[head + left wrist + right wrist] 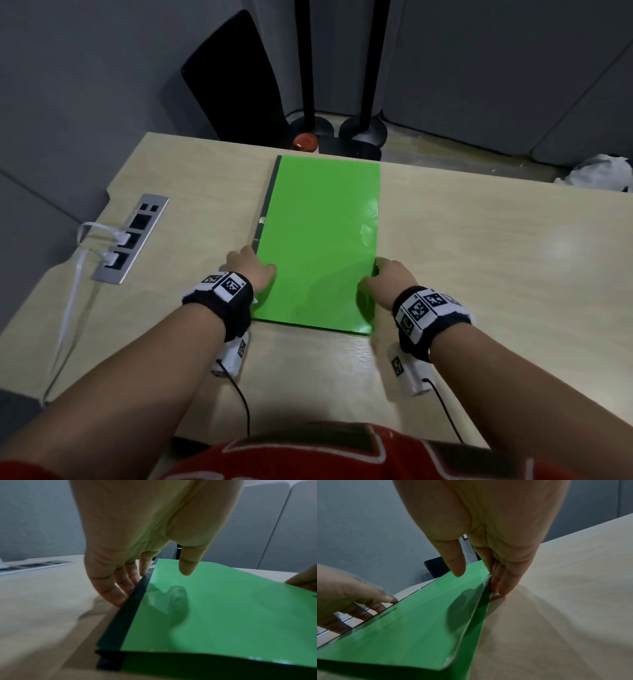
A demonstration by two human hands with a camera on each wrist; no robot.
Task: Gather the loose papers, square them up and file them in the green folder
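1. Grey partition walls behind a pale wooden desk (479, 246); a socket strip (132, 236) with white cables plugged in sits at the desk's far left.
2. Left hand (250, 270) is at the green folder's (318, 246) dark spine edge. In the left wrist view its fingers (109, 588) are straight and close together, tips touching the spine side down at the desk, thumb hovering above the cover without pressing.
3. Folder lies flat mid-desk, long side running away from the person, cover down over the back.
4. Right hand (387, 277) is at the folder's open right edge. In the right wrist view its fingers (503, 582) run straight down beside that edge, tips at the desk; the cover there stands slightly lifted off the back panel. Can't tell whether they tuck under the cover or just butt against it. Thumb is free above the cover.
5. No loose papers visible anywhere on the desk. Can't see inside the folder, so contents unconfirmed.
6. Judgement: gather and square steps look done, papers probably filed. Left: flatten the gapped right edge, nudge the folder straight, let go.
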